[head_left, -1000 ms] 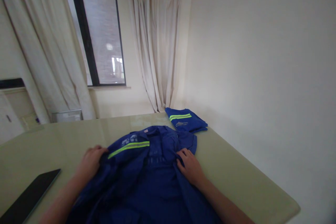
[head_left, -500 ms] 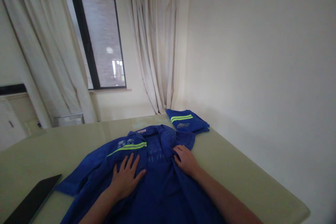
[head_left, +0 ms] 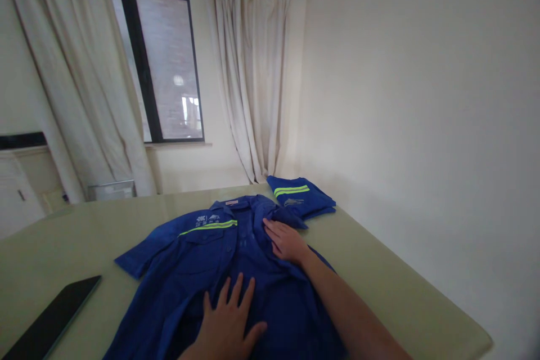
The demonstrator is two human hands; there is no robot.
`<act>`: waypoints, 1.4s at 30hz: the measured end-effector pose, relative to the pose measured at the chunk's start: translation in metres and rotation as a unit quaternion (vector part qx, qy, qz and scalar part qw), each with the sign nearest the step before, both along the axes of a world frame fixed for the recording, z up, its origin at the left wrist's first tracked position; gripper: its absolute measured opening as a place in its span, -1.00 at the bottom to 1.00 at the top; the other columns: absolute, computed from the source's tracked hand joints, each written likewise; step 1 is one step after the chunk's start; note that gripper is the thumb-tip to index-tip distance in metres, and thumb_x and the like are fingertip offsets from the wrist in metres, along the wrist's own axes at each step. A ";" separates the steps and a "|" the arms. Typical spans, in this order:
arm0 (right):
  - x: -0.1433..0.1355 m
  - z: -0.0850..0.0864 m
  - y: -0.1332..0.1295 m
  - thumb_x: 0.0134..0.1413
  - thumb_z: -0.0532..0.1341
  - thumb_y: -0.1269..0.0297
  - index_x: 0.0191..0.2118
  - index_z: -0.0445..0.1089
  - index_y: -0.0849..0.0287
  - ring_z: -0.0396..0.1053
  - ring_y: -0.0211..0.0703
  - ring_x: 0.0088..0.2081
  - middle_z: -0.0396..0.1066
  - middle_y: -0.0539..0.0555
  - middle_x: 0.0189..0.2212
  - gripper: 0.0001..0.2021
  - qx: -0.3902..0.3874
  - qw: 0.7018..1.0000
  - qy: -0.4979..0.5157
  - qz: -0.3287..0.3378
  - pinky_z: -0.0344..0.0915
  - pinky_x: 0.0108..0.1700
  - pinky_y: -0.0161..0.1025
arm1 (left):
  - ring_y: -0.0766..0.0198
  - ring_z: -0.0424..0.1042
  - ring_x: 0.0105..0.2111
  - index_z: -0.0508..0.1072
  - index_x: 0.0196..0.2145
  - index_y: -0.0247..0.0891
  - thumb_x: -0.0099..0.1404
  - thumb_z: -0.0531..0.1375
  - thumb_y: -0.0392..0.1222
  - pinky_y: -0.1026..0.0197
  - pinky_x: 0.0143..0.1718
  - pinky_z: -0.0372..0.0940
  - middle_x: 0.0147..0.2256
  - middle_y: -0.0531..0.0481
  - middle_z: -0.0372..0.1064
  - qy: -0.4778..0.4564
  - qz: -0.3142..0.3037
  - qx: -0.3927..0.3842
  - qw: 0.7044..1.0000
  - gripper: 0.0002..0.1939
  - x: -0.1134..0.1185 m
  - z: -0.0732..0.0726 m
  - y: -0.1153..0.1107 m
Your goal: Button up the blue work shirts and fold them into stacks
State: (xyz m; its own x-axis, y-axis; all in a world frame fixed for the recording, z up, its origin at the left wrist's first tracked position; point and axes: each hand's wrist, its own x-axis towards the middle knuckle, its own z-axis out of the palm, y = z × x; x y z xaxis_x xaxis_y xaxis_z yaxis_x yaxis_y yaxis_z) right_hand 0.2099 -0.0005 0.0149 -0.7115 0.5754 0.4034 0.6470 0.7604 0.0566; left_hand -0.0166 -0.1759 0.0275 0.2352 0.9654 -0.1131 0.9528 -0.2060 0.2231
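A blue work jacket with a yellow-green reflective stripe lies spread on the table, its front open and its collar at the far end. Over its lower middle my left hand is spread, fingers apart, palm toward the cloth. My right hand lies on the right front panel below the collar, fingers stretched out and close together on the fabric. The right panel is folded and bunched there, and my right forearm covers part of it. White lettering shows above the stripe on the left chest.
The pale green table runs along the wall on the right. A folded blue garment with a similar stripe sits at its far right corner. At the near left lies a flat dark panel. Curtains hang beside the window.
My left hand has moved from the left chest down and right to the lower middle. My right hand has shifted slightly up and left, flattening out. The jacket's left sleeve has moved right and upward.
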 end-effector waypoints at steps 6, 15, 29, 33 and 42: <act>-0.016 -0.004 0.018 0.19 0.12 0.36 0.25 0.37 0.30 0.20 0.10 0.31 0.14 0.26 0.37 -0.49 0.025 0.992 0.042 -0.120 0.07 0.37 0.02 | -0.24 -0.16 0.43 -0.03 0.41 0.19 0.39 -0.15 0.41 -0.59 0.30 -0.37 0.46 0.04 -0.19 -0.011 -0.026 0.086 0.996 -0.28 -0.022 -0.020 0.024; 0.011 0.024 -0.027 0.35 0.07 0.20 0.13 0.44 0.19 0.40 0.05 0.09 0.48 0.24 0.05 -0.63 -0.046 0.948 0.221 -0.223 0.27 0.17 -0.08 | -0.19 0.00 0.40 0.12 0.37 0.17 0.41 -0.01 0.27 -0.58 0.28 -0.17 0.43 0.05 -0.06 0.045 0.022 0.100 0.994 -0.36 -0.050 -0.025 0.109; 0.061 -0.015 -0.171 0.13 0.29 0.15 -0.01 0.48 0.11 0.35 0.12 0.13 0.45 0.21 0.07 -0.68 -0.167 0.913 0.242 -0.281 0.22 0.20 -0.07 | -0.03 0.08 0.39 0.20 0.36 0.01 0.48 0.02 0.10 -0.38 0.40 -0.20 0.41 -0.04 0.04 0.005 -0.098 0.171 0.980 -0.45 -0.048 -0.025 0.063; 0.089 -0.016 -0.151 0.07 0.32 0.03 -0.18 0.50 0.13 0.40 0.18 0.02 0.50 0.24 -0.08 -0.70 -0.128 0.907 0.251 -0.314 0.26 0.12 -0.01 | 0.04 0.12 0.37 0.02 0.41 0.18 0.45 0.09 -0.05 -0.23 0.39 0.03 0.44 0.07 -0.06 -0.050 -0.152 0.194 0.968 -0.37 -0.063 -0.041 -0.003; 0.103 0.040 -0.111 -0.03 0.26 -0.07 -0.36 0.50 0.13 0.46 0.04 -0.34 0.54 0.11 -0.42 -0.66 -0.154 0.798 0.491 -0.313 0.35 -0.23 -0.10 | -0.02 -0.08 0.43 0.06 0.41 -0.08 0.43 -0.08 0.32 -0.16 0.39 0.01 0.44 -0.02 -0.10 -0.016 0.046 0.102 0.994 -0.26 -0.086 -0.038 -0.019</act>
State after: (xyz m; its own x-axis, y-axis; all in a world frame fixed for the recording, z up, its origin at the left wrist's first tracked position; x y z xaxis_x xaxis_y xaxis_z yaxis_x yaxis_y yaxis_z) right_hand 0.3125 -0.1111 0.0548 0.3278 0.8733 0.3605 0.5225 0.1503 -0.8393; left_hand -0.1024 -0.1953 -0.0104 0.1456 0.9849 0.0941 0.9626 -0.1630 0.2162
